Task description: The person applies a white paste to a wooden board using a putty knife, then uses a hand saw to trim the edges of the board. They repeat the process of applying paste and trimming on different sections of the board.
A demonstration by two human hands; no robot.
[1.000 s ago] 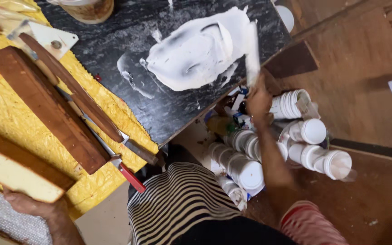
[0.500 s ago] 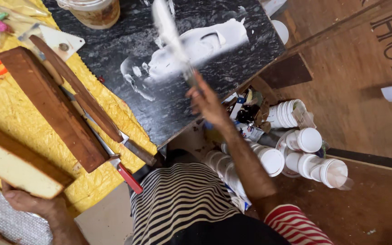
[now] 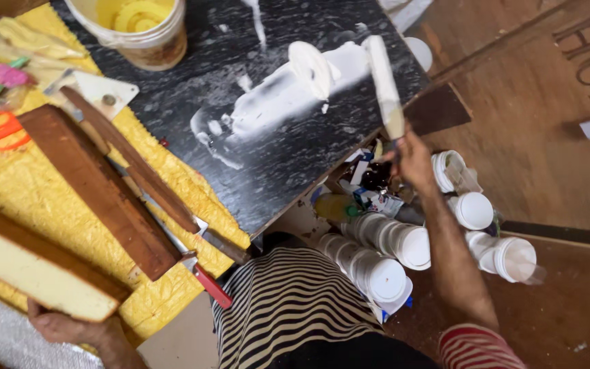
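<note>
Item: spatula (image 3: 384,82), long flat blade coated white, held by the right hand (image 3: 414,158), whose fingers are clenched round the handle at the tabletop's (image 3: 172,75) right edge; the blade slants up over the black slab, tip near a thick white paste smear (image 3: 295,96). Paste is spread in an uneven patch, with a raised dollop and stray flecks. Left hand (image 3: 69,328) grips the underside of a pale wood block (image 3: 29,263) at the lower left, fingers curled beneath. Risks, as judged: paste could drip off the loaded blade onto the white tubs (image 3: 390,266) stacked below the edge; the block, supported at one end only, could tip onto the dark plank (image 3: 97,188) or the red-handled knife (image 3: 203,277); the bucket (image 3: 138,31) sits close enough to be knocked.
</note>
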